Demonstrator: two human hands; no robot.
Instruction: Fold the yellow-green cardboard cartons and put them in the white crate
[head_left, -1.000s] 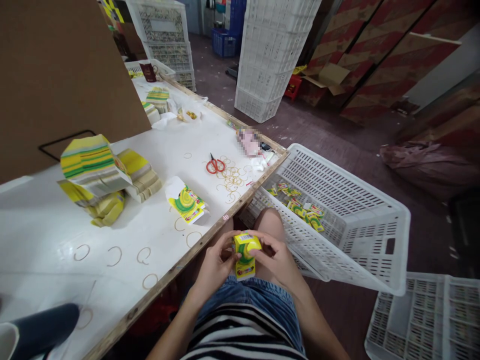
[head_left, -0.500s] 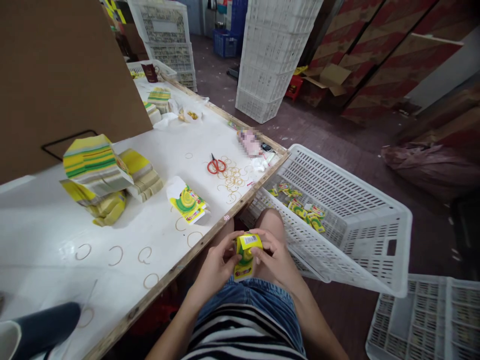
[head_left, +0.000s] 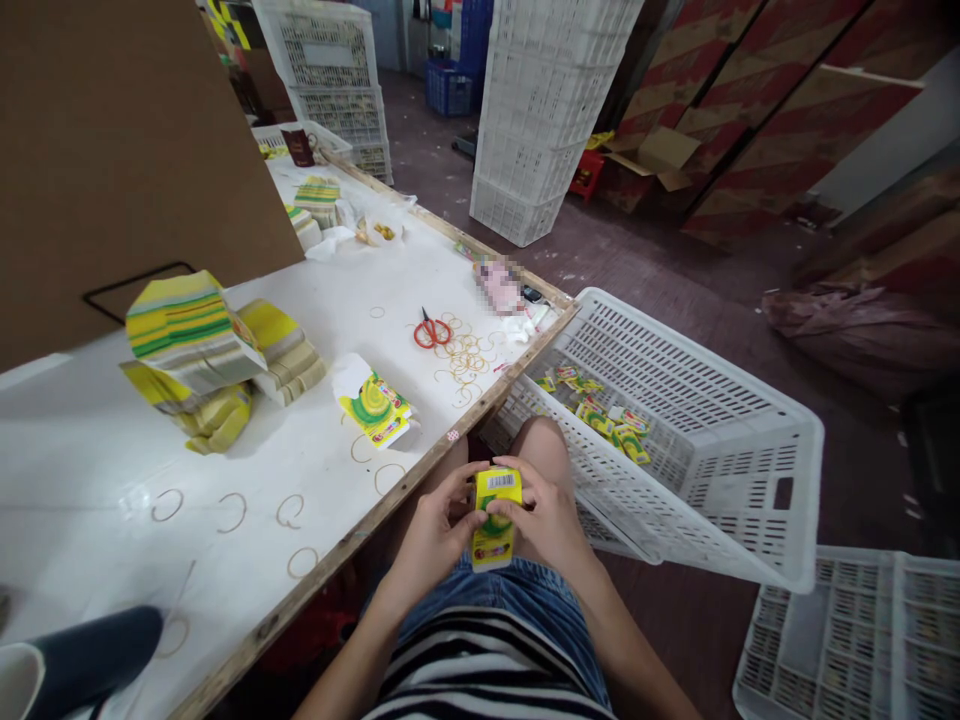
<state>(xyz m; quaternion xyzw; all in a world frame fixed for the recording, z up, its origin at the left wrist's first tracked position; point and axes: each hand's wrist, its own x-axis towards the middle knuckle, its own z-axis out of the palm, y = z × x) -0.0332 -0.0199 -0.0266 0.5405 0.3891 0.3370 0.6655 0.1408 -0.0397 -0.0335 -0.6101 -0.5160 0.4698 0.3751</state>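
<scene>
Just above the lap, near the table's wooden edge, I have the yellow-and-green printed carton [head_left: 494,533] between both hands, its barcode panel facing the camera. The left hand [head_left: 441,522] grasps its left side, thumb against the front; the right hand [head_left: 553,513] grasps the opposite side, thumb on the front panel just below the barcode. I read the step in hand as shaping or closing that barcode end. To my mind the next move calls for even, light thumb pressure, so the thin card does not buckle. Out to my left, the white table [head_left: 255,445] bears a second carton [head_left: 375,402], a leaning pile of flat carton blanks [head_left: 184,330], red-handled scissors [head_left: 431,333] and scattered rubber bands [head_left: 466,358]. To my right, a white slatted crate [head_left: 750,480] holds small yellow packs [head_left: 611,428].
</scene>
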